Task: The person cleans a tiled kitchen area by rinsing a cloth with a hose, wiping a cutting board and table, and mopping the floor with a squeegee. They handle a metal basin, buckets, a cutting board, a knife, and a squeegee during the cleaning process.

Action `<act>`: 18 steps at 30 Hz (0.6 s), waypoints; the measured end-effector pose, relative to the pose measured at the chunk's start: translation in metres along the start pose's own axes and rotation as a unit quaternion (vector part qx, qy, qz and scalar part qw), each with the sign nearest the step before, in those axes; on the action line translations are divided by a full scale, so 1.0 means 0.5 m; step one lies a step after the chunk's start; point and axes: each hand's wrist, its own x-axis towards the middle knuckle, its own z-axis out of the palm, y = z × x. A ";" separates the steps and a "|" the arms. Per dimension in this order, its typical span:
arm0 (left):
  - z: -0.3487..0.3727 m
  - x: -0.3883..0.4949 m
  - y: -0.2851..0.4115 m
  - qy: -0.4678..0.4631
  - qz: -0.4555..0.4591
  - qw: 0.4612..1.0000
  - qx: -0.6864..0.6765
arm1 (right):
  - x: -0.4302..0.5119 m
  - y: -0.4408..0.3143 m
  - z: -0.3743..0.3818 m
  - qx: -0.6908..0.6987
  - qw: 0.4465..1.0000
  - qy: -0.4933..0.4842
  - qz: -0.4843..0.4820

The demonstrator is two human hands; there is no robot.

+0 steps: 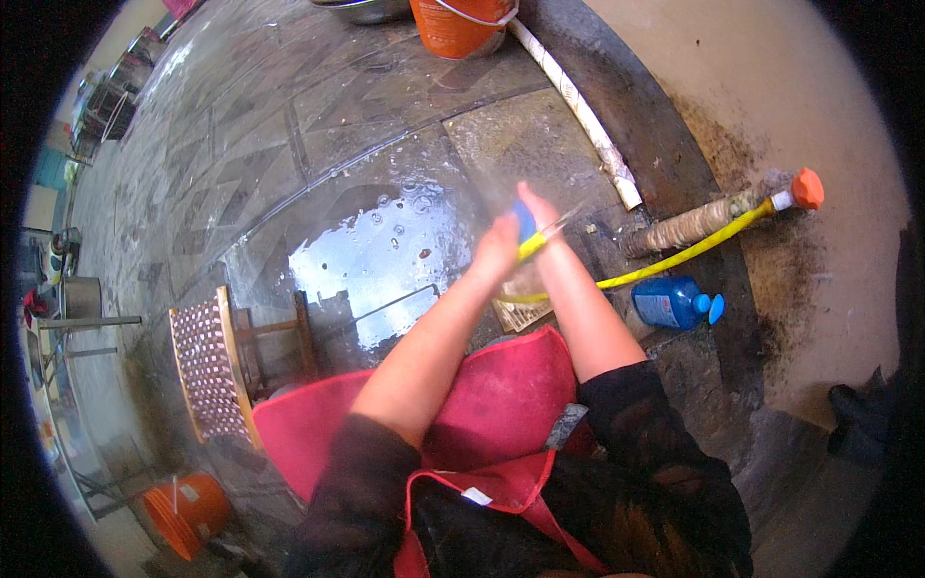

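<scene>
Water runs from the end of a yellow hose [533, 247], which lies between my two hands. My left hand [497, 244] is against the hose end, its fingers blurred. Close beside it is my right hand [538, 206], raised with the stream passing by its wrist. A small blue object [523, 221] shows between the hands, too blurred to name. From the hands the hose curves right to a tap with an orange knob [807, 189]. A blue plastic bottle [666, 302] lies on the floor to the right, its blue cap at the right end.
A wooden stool with a woven seat [209, 365] is at the left. An orange bucket [462, 29] and a metal basin [365, 10] stand at the top, near a white pipe [578, 108]. Another orange bucket [186, 511] lies lower left. The stone floor [347, 267] is wet.
</scene>
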 end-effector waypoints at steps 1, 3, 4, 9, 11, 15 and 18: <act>0.008 -0.005 0.008 0.016 -0.010 0.999 -0.047 | -0.003 -0.003 0.003 0.019 0.999 -0.043 -0.016; 0.016 -0.019 0.033 0.008 -0.048 0.992 -0.118 | -0.013 -0.010 0.009 0.055 0.996 -0.047 -0.051; 0.011 -0.023 0.049 -0.003 -0.066 0.988 -0.139 | -0.022 -0.009 0.014 0.056 0.990 -0.091 -0.096; -0.007 -0.036 0.085 0.032 -0.118 0.974 -0.191 | -0.075 0.000 0.021 -0.097 0.971 -0.168 -0.142; -0.006 -0.035 0.078 0.006 -0.096 0.980 -0.175 | -0.082 0.003 0.018 -0.113 0.968 -0.171 -0.144; 0.010 -0.032 0.062 -0.011 -0.083 0.993 -0.080 | -0.053 -0.005 -0.001 0.003 0.996 -0.044 -0.082; 0.019 -0.035 0.064 -0.005 -0.061 0.995 -0.073 | -0.010 -0.019 -0.015 0.121 0.981 -0.087 -0.125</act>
